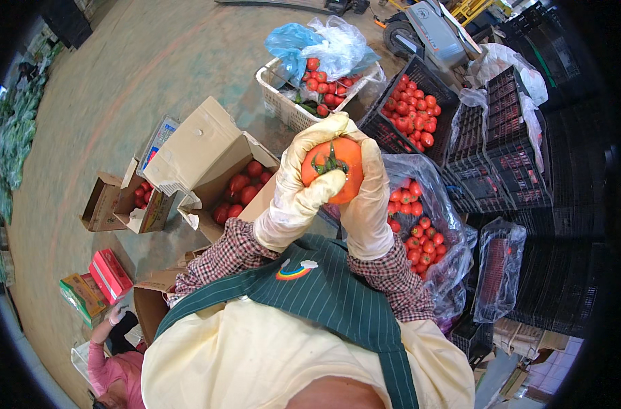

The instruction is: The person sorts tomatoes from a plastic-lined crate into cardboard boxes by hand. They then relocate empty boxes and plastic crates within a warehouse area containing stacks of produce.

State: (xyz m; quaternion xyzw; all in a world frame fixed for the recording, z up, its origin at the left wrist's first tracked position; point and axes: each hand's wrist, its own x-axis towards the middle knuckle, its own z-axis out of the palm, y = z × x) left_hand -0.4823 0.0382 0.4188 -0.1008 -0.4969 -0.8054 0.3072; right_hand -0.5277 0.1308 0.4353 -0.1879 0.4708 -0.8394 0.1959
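Note:
A large orange-red tomato (pixel 341 167) with a green stem is held up at the centre of the head view, above my apron. My left hand (pixel 297 191) in a pale, stained glove is closed round its left side, thumb across the front by the stem. My right hand (pixel 367 204), also gloved, wraps its right side. Left of it stands an open cardboard box of tomatoes (pixel 201 140); to the right lies a plastic-lined container of tomatoes (pixel 443 191), partly behind my right hand.
A white crate (pixel 275 88) and black crate (pixel 371 118) of tomatoes stand beyond; stacked black crates (pixel 501 157) fill the right. Smaller cartons (pixel 106 201) are at left, near red and green boxes (pixel 108 273). Another person in pink (pixel 109 371) is at lower left. A wheeled machine (pixel 430 34) stands behind.

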